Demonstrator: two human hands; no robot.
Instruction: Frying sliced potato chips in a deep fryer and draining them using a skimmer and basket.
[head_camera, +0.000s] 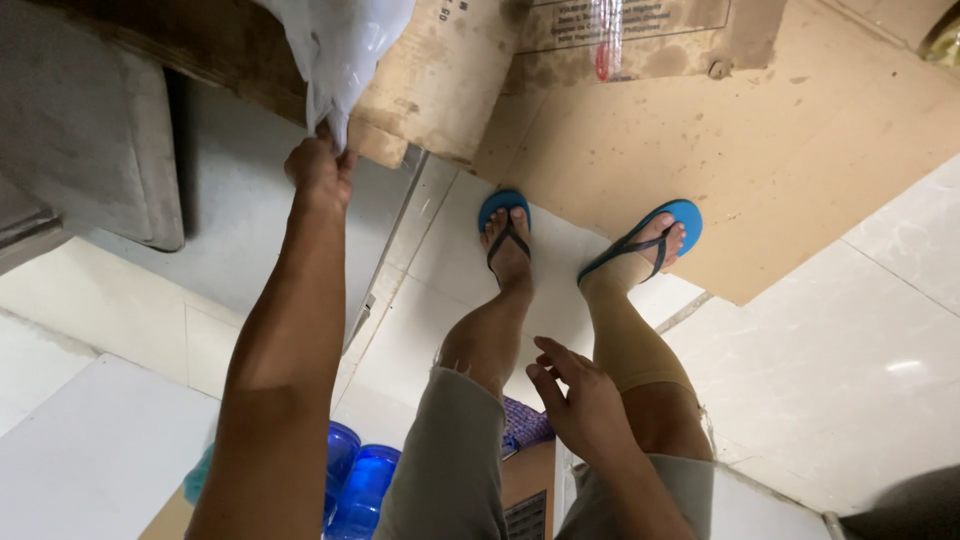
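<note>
Fingers (335, 160) of the left hand (318, 172) are pinched tight around the lower corner of a white plastic bag (335, 45), which hangs from the top edge of the view and is gathered to a point where it is gripped. That arm is stretched far forward over the tiled floor (860, 330). The right hand (580, 400) is held low and empty, its fingers (562, 356) loosely spread and slightly curled, just above the right knee and touching nothing that can be made out.

Flattened brown cardboard (800, 150) is laid across the floor ahead (stained and scuffed in places), and the bag is seen just in front of its left part. Two feet in blue flip-flops are planted below it: the left sandal (503, 205) lies on the tiles at the cardboard's edge, the right sandal (680, 215) rests on the cardboard itself. Grey shorts (445, 460) are worn. Two blue translucent bottles (355, 485) are seen near the bottom edge, beside the left leg, with a grey mat (90, 130) lying at the far left.
</note>
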